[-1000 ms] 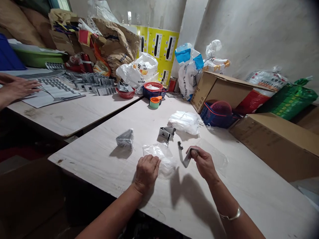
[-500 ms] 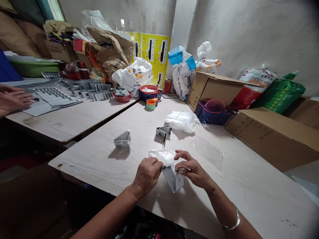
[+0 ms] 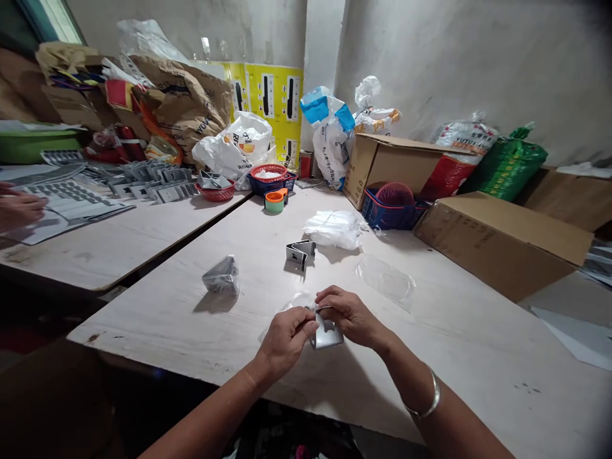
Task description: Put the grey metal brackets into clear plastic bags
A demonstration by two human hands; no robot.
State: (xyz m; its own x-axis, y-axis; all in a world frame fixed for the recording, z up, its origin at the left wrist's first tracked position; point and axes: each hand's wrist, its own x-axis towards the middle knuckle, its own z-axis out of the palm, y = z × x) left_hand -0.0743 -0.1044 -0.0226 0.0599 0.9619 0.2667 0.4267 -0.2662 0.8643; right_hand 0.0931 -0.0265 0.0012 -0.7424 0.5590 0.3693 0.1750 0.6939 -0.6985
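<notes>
A bent grey metal bracket (image 3: 329, 336) with a cutout is held just above the table. My right hand (image 3: 351, 317) is closed on its upper edge. My left hand (image 3: 288, 338) pinches at the bracket's left side, where a clear plastic bag (image 3: 300, 299) bunches behind the fingers; exactly where bag and bracket meet is hidden. Beyond my hands stands another bent metal bracket (image 3: 297, 255), dark inside. To the left lies a bracket wrapped in clear plastic (image 3: 222, 277). A flat clear bag (image 3: 386, 279) lies to the right, and a stack of white plastic bags (image 3: 333, 228) farther back.
Orange and green tape rolls (image 3: 275, 201) stand near a red basket (image 3: 268, 172). At back right are a blue basket (image 3: 392, 213) and cardboard boxes (image 3: 502, 245). On the left table, another person's hand (image 3: 21, 207) is near printed sheets and several brackets (image 3: 153, 178).
My hands have come closer together, and the bracket has turned and tipped between them. The clear bag has shifted left and crumpled. The whole view has swung slightly right.
</notes>
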